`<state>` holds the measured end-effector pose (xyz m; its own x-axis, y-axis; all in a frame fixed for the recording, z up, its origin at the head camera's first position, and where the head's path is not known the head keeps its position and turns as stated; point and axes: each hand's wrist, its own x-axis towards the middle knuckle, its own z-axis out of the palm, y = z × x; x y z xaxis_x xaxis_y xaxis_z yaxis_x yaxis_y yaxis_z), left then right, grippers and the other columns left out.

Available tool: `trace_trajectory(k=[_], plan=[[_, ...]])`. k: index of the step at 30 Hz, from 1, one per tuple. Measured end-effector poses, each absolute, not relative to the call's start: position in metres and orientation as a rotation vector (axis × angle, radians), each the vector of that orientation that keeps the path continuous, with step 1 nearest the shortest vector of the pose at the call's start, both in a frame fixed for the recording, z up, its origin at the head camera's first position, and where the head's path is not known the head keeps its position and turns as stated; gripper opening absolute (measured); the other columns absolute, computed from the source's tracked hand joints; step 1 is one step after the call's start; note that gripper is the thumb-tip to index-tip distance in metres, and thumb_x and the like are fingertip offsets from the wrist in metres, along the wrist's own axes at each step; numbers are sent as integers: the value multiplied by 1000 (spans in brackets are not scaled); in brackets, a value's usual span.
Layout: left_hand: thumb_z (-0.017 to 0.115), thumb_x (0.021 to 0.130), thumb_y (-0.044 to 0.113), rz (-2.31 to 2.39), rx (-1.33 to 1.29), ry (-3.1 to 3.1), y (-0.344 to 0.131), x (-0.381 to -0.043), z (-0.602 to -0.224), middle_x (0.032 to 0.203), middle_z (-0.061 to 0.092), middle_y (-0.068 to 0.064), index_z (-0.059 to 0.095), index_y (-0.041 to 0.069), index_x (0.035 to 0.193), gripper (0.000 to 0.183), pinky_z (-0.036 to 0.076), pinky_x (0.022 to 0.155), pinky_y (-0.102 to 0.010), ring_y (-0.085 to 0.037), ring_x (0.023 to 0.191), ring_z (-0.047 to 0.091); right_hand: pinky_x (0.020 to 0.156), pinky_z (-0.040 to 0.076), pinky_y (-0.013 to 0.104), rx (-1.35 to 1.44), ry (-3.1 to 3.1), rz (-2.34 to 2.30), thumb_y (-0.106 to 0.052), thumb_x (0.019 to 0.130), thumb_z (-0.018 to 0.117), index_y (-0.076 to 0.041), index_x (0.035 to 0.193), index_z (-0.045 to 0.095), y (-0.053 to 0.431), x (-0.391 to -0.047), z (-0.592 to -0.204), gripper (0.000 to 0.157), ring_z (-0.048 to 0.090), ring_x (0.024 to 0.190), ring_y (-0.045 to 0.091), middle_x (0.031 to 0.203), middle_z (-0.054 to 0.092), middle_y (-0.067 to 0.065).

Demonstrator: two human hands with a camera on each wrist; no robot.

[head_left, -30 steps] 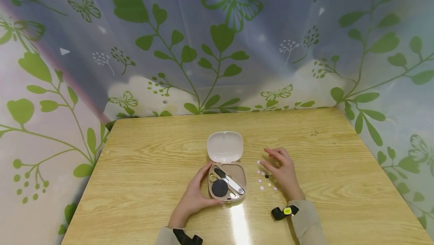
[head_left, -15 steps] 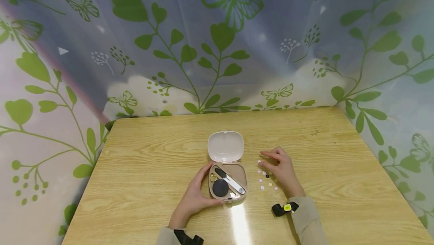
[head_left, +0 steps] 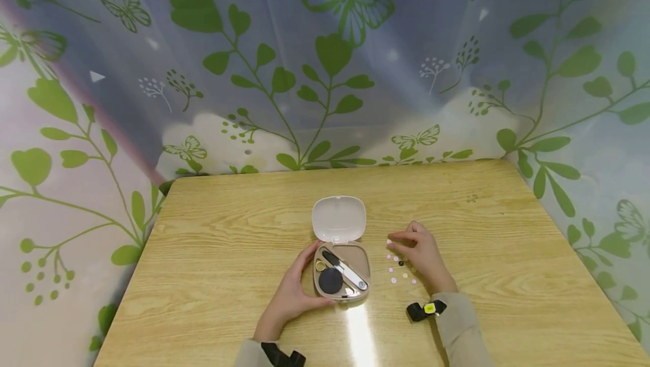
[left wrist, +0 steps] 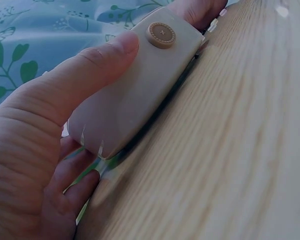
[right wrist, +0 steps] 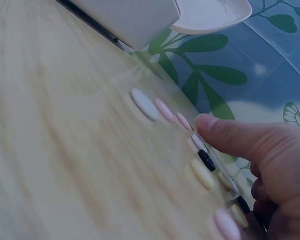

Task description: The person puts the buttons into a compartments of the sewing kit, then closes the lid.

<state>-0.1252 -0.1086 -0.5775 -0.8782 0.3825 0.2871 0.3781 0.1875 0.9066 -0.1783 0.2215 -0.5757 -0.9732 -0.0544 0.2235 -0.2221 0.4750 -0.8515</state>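
Observation:
An open beige sewing kit case (head_left: 316,291) stands on the table, its white lid (head_left: 338,219) tipped back. Inside lie a tool with a white handle and black end (head_left: 350,275), a round black piece (head_left: 330,281) and a small gold ring (head_left: 320,265). My left hand (head_left: 289,296) grips the case by its left side, thumb at the front near a brown button-shaped clasp (left wrist: 162,35). To the right, my right hand (head_left: 424,257) pinches a small pale button (head_left: 389,241) between thumb and forefinger. In the right wrist view its thumb (right wrist: 230,134) shows, while the forefinger is hidden.
Several small buttons, among them a white one (right wrist: 145,104), a black one (right wrist: 206,160) and a yellowish one (right wrist: 202,173), lie scattered between case and right hand. A patterned curtain (head_left: 325,101) hangs behind the wooden table (head_left: 203,276).
The right forefinger has come down toward the thumb, closing over the pale button. The left hand and the case stay in place.

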Motion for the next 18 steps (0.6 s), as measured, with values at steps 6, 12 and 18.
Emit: trace_trajectory(k=[6,12,18], plan=[[99,57,24,1850,791,2429,-108,-124,-576,155,40,-1,32,14,155,119,26,119,-29,-23,140,40,64,41,22,255,-2562,1437,-9,78,85,-5,93,80,218,-178,-573,17,43,73,12,77,47,0],[99,57,24,1846,789,2449,-108,-124,-578,155,40,-3,32,13,155,119,25,119,-29,-24,140,40,61,38,24,238,-2566,1402,-8,77,85,-6,89,80,216,-178,-573,13,41,70,12,75,45,0],[98,59,31,1804,779,2475,-108,-125,-579,155,40,-1,34,16,154,116,26,119,-33,-24,141,37,61,38,24,229,-2562,1391,-7,78,84,-7,88,80,216,-177,-573,11,42,70,12,75,46,0]])
